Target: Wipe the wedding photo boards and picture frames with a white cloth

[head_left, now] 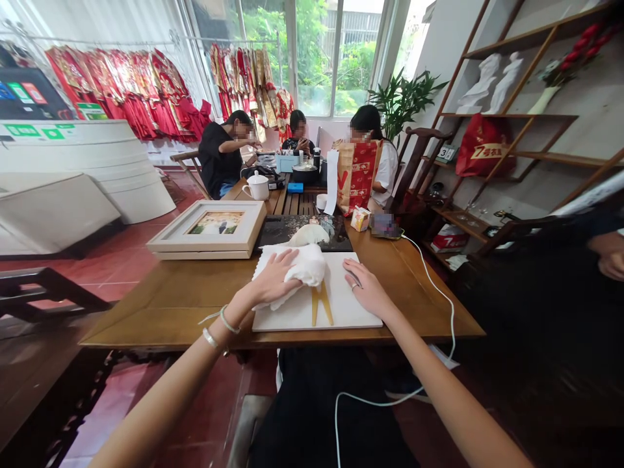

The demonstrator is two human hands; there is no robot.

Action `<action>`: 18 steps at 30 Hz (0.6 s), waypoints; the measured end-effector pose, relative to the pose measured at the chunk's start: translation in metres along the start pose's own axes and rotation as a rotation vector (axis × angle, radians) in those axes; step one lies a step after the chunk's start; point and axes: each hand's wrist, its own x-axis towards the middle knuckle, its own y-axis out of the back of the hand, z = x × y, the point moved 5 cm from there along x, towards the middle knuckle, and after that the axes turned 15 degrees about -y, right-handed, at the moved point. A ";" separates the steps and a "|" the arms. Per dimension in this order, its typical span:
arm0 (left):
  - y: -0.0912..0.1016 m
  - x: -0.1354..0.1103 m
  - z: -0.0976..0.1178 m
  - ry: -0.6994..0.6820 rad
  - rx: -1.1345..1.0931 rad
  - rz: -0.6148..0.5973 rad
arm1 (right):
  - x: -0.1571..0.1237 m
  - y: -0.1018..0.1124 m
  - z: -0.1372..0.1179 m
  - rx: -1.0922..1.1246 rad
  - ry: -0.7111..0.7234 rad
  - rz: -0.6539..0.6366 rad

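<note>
My left hand [273,278] lies on a crumpled white cloth [308,265], fingers stretched out and thumb pointing right. Beneath the cloth is a flat white board [292,320] near the table's front edge. Two gold-yellow strips [322,305] form an upside-down V on the board, their upper ends hidden by the cloth. My right hand [366,286] rests flat on the board's right part, its fingers extended and a ring on one of them. Neither hand is wrapped around anything.
A framed picture [214,224] lies left on the wooden table [185,305]. Behind the board is a dark tray [336,235]. A phone [385,225] with a white cable [441,286], a small box [360,219] and a paper bag [358,175] stand right. Several people sit beyond.
</note>
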 end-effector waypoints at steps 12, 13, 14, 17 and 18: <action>-0.019 -0.048 0.105 -0.155 -0.008 0.167 | 0.000 0.000 0.003 -0.008 0.015 0.002; -0.019 -0.047 0.105 -0.138 -0.006 0.178 | 0.000 0.000 0.003 -0.007 0.016 0.004; -0.020 -0.045 0.104 -0.120 -0.001 0.180 | 0.001 0.000 0.003 -0.007 0.018 0.004; -0.019 -0.032 0.096 -0.072 0.022 0.155 | 0.001 0.000 0.002 -0.016 0.025 0.002; -0.018 -0.026 0.092 -0.064 0.029 0.145 | 0.001 0.000 0.002 -0.017 0.028 0.005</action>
